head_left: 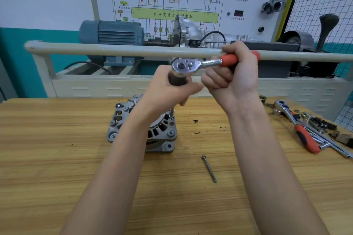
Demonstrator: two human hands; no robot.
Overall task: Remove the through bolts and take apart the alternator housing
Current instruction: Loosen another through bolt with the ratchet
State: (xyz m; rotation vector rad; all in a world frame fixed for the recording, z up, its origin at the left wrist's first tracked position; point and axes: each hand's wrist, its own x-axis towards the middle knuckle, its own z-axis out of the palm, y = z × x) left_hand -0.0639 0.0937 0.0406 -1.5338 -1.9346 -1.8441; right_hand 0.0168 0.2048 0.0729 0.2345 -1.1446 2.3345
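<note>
A grey alternator (160, 133) stands on the wooden table (57, 158), partly hidden by my left forearm. My left hand (168, 89) grips a dark extension bar (177, 81) that runs down to a small socket (172, 114) on a bolt at the housing's right rim. On top of the bar sits a chrome ratchet (191, 65). My right hand (233, 74) grips its red handle (231, 59). One long through bolt (209, 168) lies loose on the table in front of the alternator.
A second red-handled ratchet (299, 129), extension bars and small parts lie at the table's right edge. Behind the table runs a cream rail (114, 49) with a blue motor (112, 32), a gearbox and a wiring-diagram board.
</note>
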